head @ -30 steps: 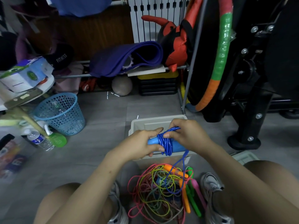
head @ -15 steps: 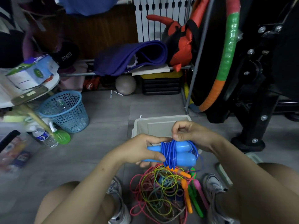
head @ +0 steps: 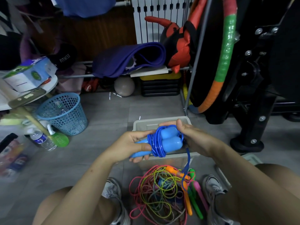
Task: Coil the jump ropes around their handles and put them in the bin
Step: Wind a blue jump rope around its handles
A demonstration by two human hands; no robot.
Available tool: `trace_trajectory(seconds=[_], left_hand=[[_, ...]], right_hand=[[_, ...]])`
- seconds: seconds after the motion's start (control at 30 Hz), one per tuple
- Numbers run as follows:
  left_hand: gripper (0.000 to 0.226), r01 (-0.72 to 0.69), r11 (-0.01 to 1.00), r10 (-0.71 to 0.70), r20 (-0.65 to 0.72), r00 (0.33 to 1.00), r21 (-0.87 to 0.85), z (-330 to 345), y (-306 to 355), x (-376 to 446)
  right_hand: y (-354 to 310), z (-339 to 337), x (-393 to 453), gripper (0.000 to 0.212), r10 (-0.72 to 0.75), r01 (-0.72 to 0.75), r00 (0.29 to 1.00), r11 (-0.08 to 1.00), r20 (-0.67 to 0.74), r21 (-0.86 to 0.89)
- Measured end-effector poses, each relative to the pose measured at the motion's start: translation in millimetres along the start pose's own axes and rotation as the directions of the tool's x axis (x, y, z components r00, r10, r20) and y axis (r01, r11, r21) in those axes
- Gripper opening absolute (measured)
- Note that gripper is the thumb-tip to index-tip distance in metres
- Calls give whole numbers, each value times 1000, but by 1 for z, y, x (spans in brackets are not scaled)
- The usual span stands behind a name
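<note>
Left hand (head: 129, 146) grips blue handles (head: 168, 141); right hand (head: 194, 138) guides blue rope (head: 156, 143) over bin (head: 162, 122).

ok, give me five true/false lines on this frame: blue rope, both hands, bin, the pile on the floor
1. The left hand grips the blue handles. True.
2. The blue rope is fully coiled, with no loose end. False: a blue strand hangs down from the bundle toward the pile.
3. The blue bundle lies inside the bin. False: it is held in the hands, in front of the bin.
4. The right hand is at the far end of the bundle, by the coils. True.
5. The pile on the floor holds only blue ropes. False: it shows pink, yellow-green and orange cords and handles.
</note>
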State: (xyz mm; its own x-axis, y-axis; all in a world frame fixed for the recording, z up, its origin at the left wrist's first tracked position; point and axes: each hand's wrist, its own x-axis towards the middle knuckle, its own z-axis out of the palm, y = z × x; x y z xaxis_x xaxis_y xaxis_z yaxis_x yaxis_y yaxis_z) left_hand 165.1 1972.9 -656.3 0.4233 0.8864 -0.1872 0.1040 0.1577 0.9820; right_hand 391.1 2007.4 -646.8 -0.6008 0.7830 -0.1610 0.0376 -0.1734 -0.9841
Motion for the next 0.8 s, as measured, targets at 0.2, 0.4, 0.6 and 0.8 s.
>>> trace_trajectory(seconds=[0.2, 0.4, 0.6, 0.8], left_hand=[[79, -7, 987, 6, -4, 1000, -163, 6, -7, 7], [95, -23, 948, 35, 34, 999, -319, 11, -6, 10], [68, -22, 951, -2, -77, 997, -308, 15, -2, 14], [59, -16, 979, 3, -67, 998, -204, 13, -1, 12]], right_hand=[[6, -1, -1, 96, -40, 41, 998, 999, 46, -26], [11, 9, 1, 82, -32, 26, 999, 991, 42, 129], [17, 19, 4, 72, -55, 54, 998, 998, 22, 19], [19, 19, -2, 61, -23, 21, 1000, 980, -10, -197]])
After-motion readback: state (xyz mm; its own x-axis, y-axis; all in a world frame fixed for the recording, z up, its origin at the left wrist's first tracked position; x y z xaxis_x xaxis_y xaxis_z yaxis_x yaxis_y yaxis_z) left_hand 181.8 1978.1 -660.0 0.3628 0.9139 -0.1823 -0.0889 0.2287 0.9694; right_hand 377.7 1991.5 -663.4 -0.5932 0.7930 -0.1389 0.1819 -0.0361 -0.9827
